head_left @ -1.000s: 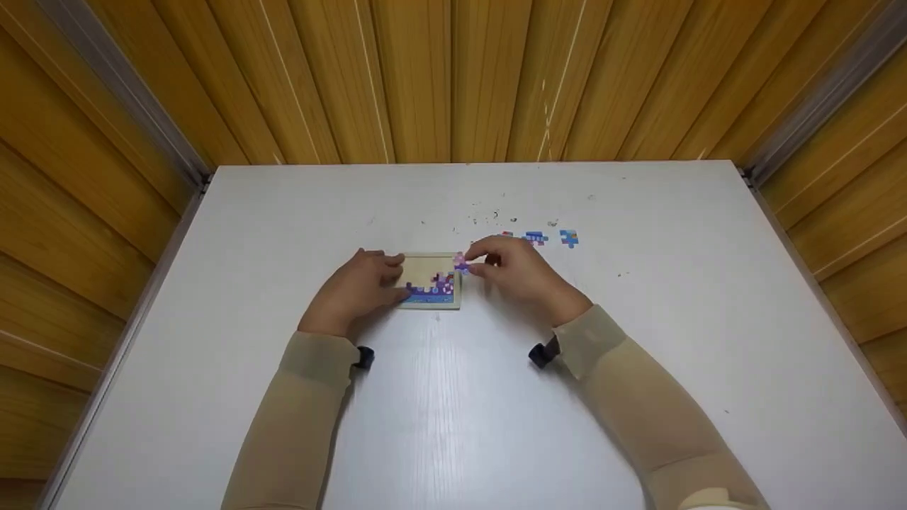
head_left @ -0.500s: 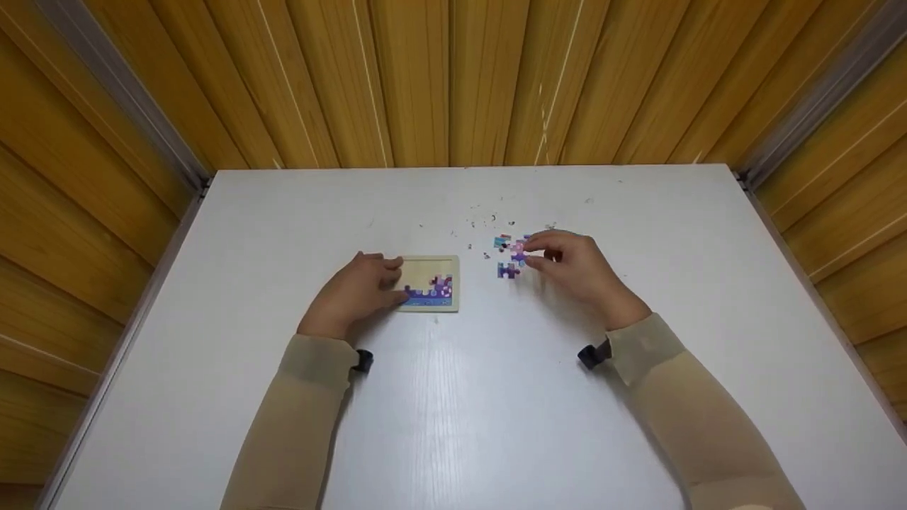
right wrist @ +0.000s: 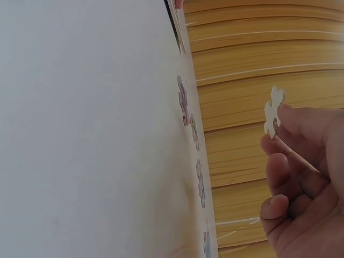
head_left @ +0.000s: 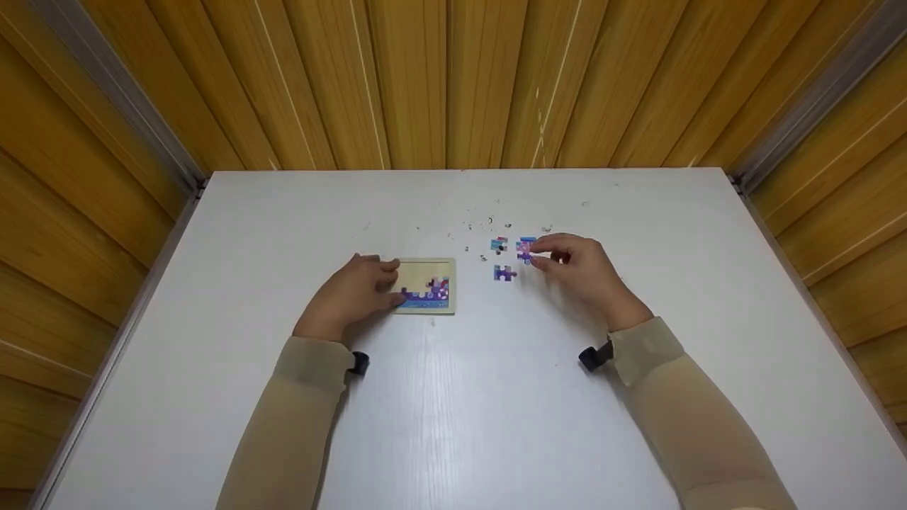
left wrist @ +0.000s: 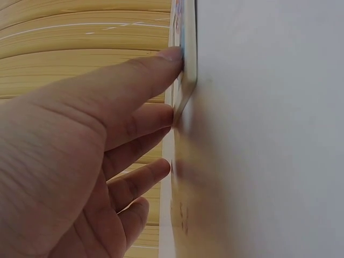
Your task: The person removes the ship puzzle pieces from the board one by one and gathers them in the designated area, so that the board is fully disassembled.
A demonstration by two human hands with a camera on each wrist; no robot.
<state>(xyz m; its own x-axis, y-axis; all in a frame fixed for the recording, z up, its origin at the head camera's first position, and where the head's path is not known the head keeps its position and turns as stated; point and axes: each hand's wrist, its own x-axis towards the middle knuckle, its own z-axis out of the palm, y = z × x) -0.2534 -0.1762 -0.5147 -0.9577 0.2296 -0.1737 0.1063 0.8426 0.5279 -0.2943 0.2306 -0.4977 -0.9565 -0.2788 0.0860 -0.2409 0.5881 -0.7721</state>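
A shallow wooden puzzle frame [head_left: 453, 287] lies flat on the table, with blue and purple pieces [head_left: 425, 300] along its bottom and lower right. My left hand [head_left: 353, 296] grips its left side; in the left wrist view the thumb of that hand [left wrist: 64, 150] rests on the frame's edge [left wrist: 189, 59]. To the right, my right hand [head_left: 582, 273] pinches a pink and purple puzzle piece [head_left: 524, 249] between thumb and finger. The right wrist view shows the piece's pale back [right wrist: 272, 112] held off the table by the hand [right wrist: 312, 177].
Beside the right hand lie loose pieces: a blue and red one [head_left: 499, 244] and a purple one [head_left: 504, 273]. Small dark crumbs [head_left: 508, 225] dot the white table [head_left: 453, 411] behind them. Wood-look panels [head_left: 411, 85] stand beyond the table's far edge.
My right hand has moved right, away from the frame to the loose pieces, still pinching the pink and purple piece. My left hand has kept its place on the frame.
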